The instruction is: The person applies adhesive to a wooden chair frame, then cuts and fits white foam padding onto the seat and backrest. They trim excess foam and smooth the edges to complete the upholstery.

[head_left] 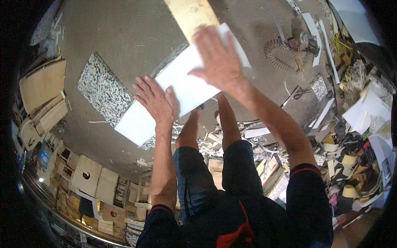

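Note:
A long white foam strip [180, 69] lies slantwise in front of me, from lower left to upper right. My left hand [156, 101] rests flat on it near the middle, fingers outstretched and thumb apart. Farther up the strip, my right hand [217, 58] is spread across the white surface. Black-and-white speckled foam [103, 89] sticks out beside the strip's lower left end. A dark speckled edge also shows along the strip's far side. At the top, a pale wooden board [192, 14] reaches to the strip's far edge near my right fingertips.
On the floor to the right lie a coiled air hose [271, 53], scissors [298, 93] and white offcuts [312, 39]. Foam scraps [349, 161] pile up farther right. Cut wooden pieces [87, 175] stand at lower left. More scraps surround my legs.

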{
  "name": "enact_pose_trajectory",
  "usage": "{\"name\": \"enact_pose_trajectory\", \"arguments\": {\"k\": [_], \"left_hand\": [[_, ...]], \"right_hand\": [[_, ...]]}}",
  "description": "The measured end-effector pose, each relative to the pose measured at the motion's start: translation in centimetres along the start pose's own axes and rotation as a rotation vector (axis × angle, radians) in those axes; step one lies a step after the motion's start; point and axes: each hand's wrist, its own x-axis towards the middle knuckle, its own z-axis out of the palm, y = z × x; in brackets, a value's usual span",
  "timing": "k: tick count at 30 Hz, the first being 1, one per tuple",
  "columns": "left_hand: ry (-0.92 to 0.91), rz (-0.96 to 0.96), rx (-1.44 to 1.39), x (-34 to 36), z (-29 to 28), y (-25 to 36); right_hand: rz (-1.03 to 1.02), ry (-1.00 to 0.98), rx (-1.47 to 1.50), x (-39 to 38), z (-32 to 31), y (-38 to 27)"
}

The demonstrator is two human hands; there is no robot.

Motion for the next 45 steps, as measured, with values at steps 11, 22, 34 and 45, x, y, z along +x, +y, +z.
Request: {"name": "enact_pose_trajectory", "arguments": {"k": [11, 22, 34, 45], "left_hand": [[0.279, 0.137, -0.231, -1.7, 0.7, -0.2], [0.213, -0.647, -0.195, -10.8, 2.2, -23.3], [0.29, -0.895, -1.56, -18.7, 6.6, -23.7], [0.375, -0.815, -2.454, -21.1, 8.6, -25.0]], "right_hand": [[0.109, 0.419, -0.277, -0.5, 4.5, -6.0], [-0.309, 0.282, 0.104, -1.3, 10.9, -30.5], [-0.25, 0.261, -0.26, -2.0, 8.0, -17.3], [-0.711, 0.282, 0.159, -4.1, 14.9, -42.1]]}}
